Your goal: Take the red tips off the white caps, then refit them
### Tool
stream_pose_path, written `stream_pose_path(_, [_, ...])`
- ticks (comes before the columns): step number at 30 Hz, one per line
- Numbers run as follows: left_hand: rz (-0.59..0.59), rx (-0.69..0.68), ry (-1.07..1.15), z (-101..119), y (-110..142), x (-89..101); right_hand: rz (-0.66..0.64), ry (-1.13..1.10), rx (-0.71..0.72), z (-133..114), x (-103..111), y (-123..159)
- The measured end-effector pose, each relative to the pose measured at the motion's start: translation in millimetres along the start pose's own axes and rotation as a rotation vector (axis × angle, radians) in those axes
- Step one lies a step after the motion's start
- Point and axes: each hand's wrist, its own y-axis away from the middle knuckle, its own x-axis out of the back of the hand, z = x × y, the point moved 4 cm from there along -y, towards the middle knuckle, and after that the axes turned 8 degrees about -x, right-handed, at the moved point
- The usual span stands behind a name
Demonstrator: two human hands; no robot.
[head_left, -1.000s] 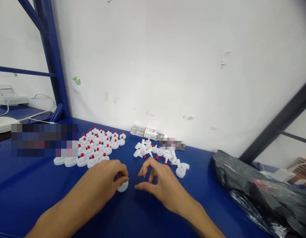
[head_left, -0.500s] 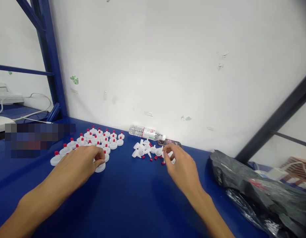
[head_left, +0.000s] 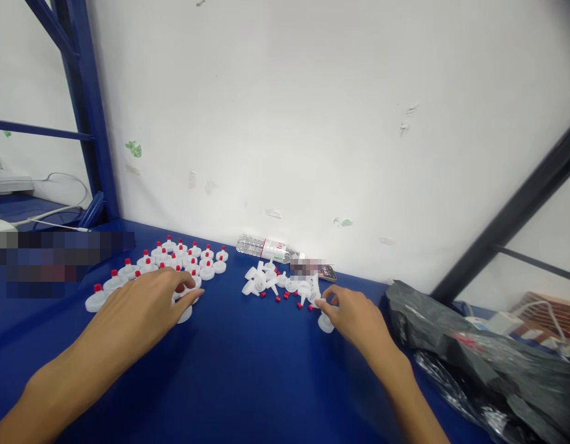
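My right hand (head_left: 356, 314) pinches a white spout cap (head_left: 326, 322) by its narrow end, wide base facing down and outward, just in front of a loose pile. That pile holds white spout caps (head_left: 261, 280) lying at all angles and small red tips (head_left: 278, 299) scattered along its front. On the left, my left hand (head_left: 158, 296) hovers over the front of a group of upright white caps with red tips (head_left: 207, 269). Its thumb and index finger are apart, with nothing visible between them. A white cap base (head_left: 185, 314) shows beneath the thumb; the hand hides other caps.
A clear plastic bottle (head_left: 268, 248) lies by the wall, beside a phone (head_left: 328, 272). A grey plastic bag (head_left: 442, 333) lies on the right of the blue table (head_left: 248, 382). Blue rack posts (head_left: 97, 123) and white cables (head_left: 48, 216) are at the left.
My right hand has drawn back from the pile toward me, now with a white spout cap in its fingers. My left thumb and finger have opened from their pinch over the front cap.
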Motion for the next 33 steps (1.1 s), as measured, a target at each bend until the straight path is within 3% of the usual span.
stream_pose_path(8, [0.061, -0.005, 0.058, 5.9, 0.3, 6.4, -0.002, -0.094, 0.007, 4.4, 1.9, -2.4])
stream_pose_path(12, [0.122, -0.022, 0.082, 13.4, 3.7, 11.8, -0.044, -0.366, 0.058, 1.2, 14.2, 2.3])
stream_pose_path(14, [0.173, -0.048, 0.119, 21.8, 7.3, 14.0, -0.158, -0.621, 0.168, -13.0, 16.4, 10.9])
stream_pose_path(17, [0.194, -0.148, 0.308, 41.1, 14.6, 10.1, -0.443, -0.934, 0.323, -43.2, 11.0, 30.6])
stream_pose_path(22, [-0.043, -0.352, 0.604, 77.6, 27.4, -8.7, -0.767, -1.151, 0.427, -75.6, -1.5, 57.6])
stream_pose_path(25, [-0.090, -0.414, 0.654, 85.7, 30.6, -10.6, -0.878, -1.162, 0.443, -80.0, -3.1, 65.0])
stream_pose_path(27, [-0.079, -0.412, 0.636, 83.6, 29.5, -8.4, -0.823, -1.092, 0.467, -78.3, 0.1, 64.5])
stream_pose_path(28, [-0.075, -0.401, 0.605, 81.1, 28.3, -7.6, -0.728, -1.033, 0.485, -76.0, 3.4, 61.9])
stream_pose_path(30, [-0.067, -0.379, 0.519, 74.6, 25.7, -7.4, -0.387, -0.825, 0.479, -66.7, 12.7, 52.2])
stream_pose_path(32, [-0.091, -0.377, 0.437, 68.8, 24.2, -11.9, 0.003, -0.503, 0.378, -52.7, 22.4, 41.0])
stream_pose_path(33, [-0.117, -0.386, 0.404, 66.7, 24.1, -16.1, 0.134, -0.335, 0.308, -45.5, 25.2, 36.0])
